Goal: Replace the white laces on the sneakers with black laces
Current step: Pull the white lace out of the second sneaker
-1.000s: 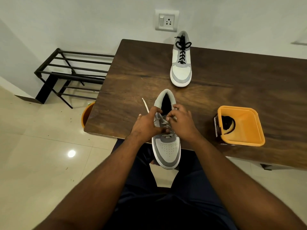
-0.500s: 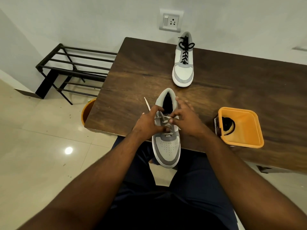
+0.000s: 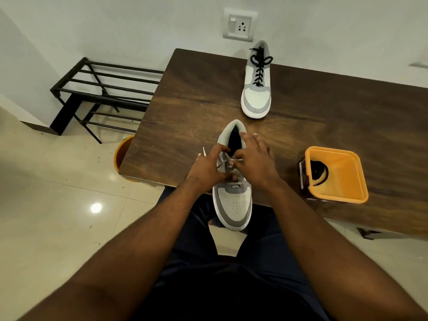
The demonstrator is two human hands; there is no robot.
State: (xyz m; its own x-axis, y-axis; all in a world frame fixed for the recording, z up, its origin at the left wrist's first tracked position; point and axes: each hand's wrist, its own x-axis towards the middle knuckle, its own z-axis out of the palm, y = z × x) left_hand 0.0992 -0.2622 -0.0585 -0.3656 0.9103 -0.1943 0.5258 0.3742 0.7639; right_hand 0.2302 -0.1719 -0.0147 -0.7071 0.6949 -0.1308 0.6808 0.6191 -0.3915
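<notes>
1. Bench (image 3: 196, 107): dark wood-grain top, set against a pale wall, its left end near a black metal rack (image 3: 102, 93) standing on the floor.
2. Floor (image 3: 46, 205): glossy cream tiles with a bright light reflection and scattered dark specks.
3. Wall: a switch-and-socket plate (image 3: 240, 25) is mounted above the far edge of the bench.
4. Near sneaker (image 3: 234, 200): grey and white, toe overhanging the front edge of the bench above the person's lap, heel pointing to the wall. It carries the white lace (image 3: 235, 181), crossed in the lower eyelets.
5. Left hand (image 3: 206, 170): fingers curled, pinching the white lace at the left side of the tongue. A loose lace tip sticks up just left of this hand.
6. Right hand (image 3: 254, 163): thumb and forefinger pinch a lace strand at the upper eyelets; the other fingers extend over the collar.
7. Far sneaker (image 3: 256, 98): stands near the wall, well apart from the near one, toe toward the person, fitted with a black lace (image 3: 259, 66) tied in a bow.
8. Orange tub (image 3: 338, 174): on the bench to the right of the hands; something dark lies inside, too shadowed to identify.
9. Orange bucket (image 3: 121, 151): on the floor, mostly hidden under the bench's left corner.
10. Upper eyelets of the near sneaker are covered by the hands.
</notes>
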